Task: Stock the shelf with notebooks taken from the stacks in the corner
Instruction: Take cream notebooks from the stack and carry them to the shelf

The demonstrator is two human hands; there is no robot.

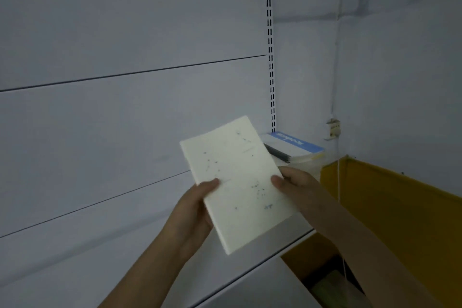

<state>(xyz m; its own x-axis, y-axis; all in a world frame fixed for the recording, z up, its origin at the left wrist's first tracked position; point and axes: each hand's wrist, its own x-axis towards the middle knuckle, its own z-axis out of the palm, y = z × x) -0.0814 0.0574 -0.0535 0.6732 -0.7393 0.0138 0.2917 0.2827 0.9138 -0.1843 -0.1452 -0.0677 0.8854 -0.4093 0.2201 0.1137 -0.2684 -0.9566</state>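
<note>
- In front of the white shelving unit, both hands hold one pale notebook [237, 182] up in the air, tilted, its cover facing the camera and marked with faint constellation-like dots.
- The left hand [197, 210] grips the notebook's left edge, thumb curled over the cover and fingers hidden behind it.
- The right hand [292, 182] pinches the right edge, thumb on the cover, the other fingers out of sight behind.
- The notebook is above the white shelf [250, 272] and not touching it; the stretch of shelf board that shows carries nothing, though the notebook and arms cover much of it.
- At the far right end of the shelf, by the slotted upright [271, 57], lies a stack of notebooks [295, 149] with a blue-and-white cover on top. Whether this is the corner supply or stock already placed cannot be told.
- A yellow panel [400, 207] borders the unit on the right.
- Judged from this, the job looks to be at an early stage: one notebook is in hand and not yet set down, and no row of stocked notebooks is visible.
- Left to do, as it seems: place this notebook on the shelf, then go on carrying notebooks from the stacks.
</note>
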